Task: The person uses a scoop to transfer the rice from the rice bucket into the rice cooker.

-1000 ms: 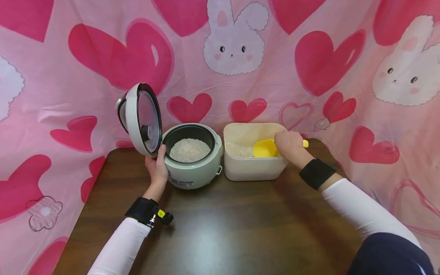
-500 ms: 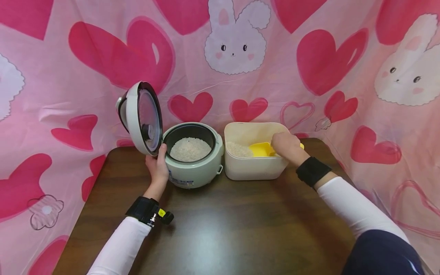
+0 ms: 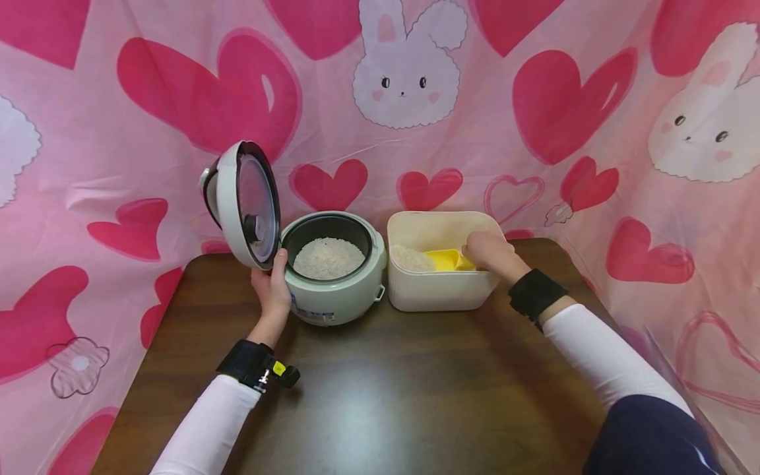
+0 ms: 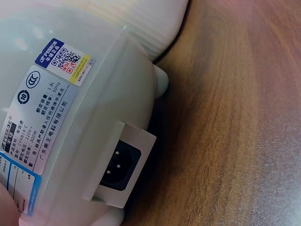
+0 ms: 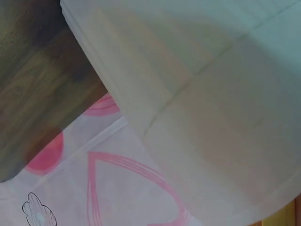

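A pale green rice cooker [image 3: 350, 301] stands with its lid [image 3: 228, 211] raised to the left and white rice [image 3: 328, 258] in its dark inner pot. My left hand [image 3: 272, 290] holds the cooker's left side by the lid's hinge, thumb up at the rim. In the left wrist view a bit of that hand shows against the labelled side, near the power socket [image 4: 120, 165]. My right hand [image 3: 495, 256] grips the handle of a yellow scoop [image 3: 442, 260] inside a cream bin [image 3: 436, 294]. The scoop's mouth meets the rice [image 3: 410, 258] at the bin's left.
The bin stands just right of the cooker on a dark wooden table [image 3: 380, 396]. A pink curtain [image 3: 326, 99] with hearts and rabbits hangs close behind and at both sides. The bin's wall [image 5: 197, 117] fills most of the right wrist view.
My right hand has moved left and slightly down inside the bin, pushing the scoop leftward and lower into the rice. The left hand and the lid have stayed put.
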### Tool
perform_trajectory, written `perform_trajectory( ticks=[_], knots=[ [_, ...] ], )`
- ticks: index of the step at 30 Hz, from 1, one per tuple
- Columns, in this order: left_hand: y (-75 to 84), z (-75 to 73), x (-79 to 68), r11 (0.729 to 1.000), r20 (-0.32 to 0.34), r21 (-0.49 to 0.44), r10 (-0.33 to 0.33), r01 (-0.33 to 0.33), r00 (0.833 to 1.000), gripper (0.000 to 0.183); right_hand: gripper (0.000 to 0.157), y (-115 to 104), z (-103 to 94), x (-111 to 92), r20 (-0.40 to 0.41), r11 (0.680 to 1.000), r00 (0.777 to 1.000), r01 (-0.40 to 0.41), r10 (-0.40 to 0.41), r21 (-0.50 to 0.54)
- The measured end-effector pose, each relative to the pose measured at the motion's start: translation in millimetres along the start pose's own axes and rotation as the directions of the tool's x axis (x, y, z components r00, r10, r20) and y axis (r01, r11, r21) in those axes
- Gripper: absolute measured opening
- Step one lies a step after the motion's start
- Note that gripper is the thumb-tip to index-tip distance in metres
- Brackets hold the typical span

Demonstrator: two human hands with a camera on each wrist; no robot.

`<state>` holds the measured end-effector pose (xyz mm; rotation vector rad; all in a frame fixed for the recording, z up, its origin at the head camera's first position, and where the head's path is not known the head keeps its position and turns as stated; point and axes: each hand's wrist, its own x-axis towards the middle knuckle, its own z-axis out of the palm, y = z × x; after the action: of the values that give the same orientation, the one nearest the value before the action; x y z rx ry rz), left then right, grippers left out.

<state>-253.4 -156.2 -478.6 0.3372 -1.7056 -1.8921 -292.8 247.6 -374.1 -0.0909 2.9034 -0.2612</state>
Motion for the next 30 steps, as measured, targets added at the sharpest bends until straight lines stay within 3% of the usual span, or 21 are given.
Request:
perform_trajectory(
  ticks=[4,10,13,21,30],
  knots=[
    [0.9,-0.2,0.7,1.000,-0.004,-0.014,-0.009,0.009,1.000,0.052,0.031,-1.1,-4.6,12.3,0.087,0.999,0.996,0.033,-0.031,-0.025],
    [-0.5,-0.6,0.7,1.000,-0.006,0.005,-0.016,0.016,1.000,0.053,0.027,-6.3,-2.7,14.0,0.058,0.988,0.987,0.145,-0.148,0.058],
    [-2.2,-0.9,0.9,1.000,-0.007,0.015,-0.015,0.015,1.000,0.054,0.024,-8.6,-1.7,12.7,0.052,0.983,0.987,0.143,-0.150,0.117],
    [-1.6,0.0,-0.2,1.000,-0.016,0.005,-0.010,0.011,1.000,0.053,0.028,-12.3,-6.3,14.0,0.129,0.973,0.979,0.132,-0.158,0.191],
    [-0.3,0.8,0.2,1.000,-0.020,-0.004,-0.012,0.012,1.000,0.049,0.035,-5.5,-16.9,16.3,0.202,0.964,0.973,0.059,-0.114,0.258]
  ],
)
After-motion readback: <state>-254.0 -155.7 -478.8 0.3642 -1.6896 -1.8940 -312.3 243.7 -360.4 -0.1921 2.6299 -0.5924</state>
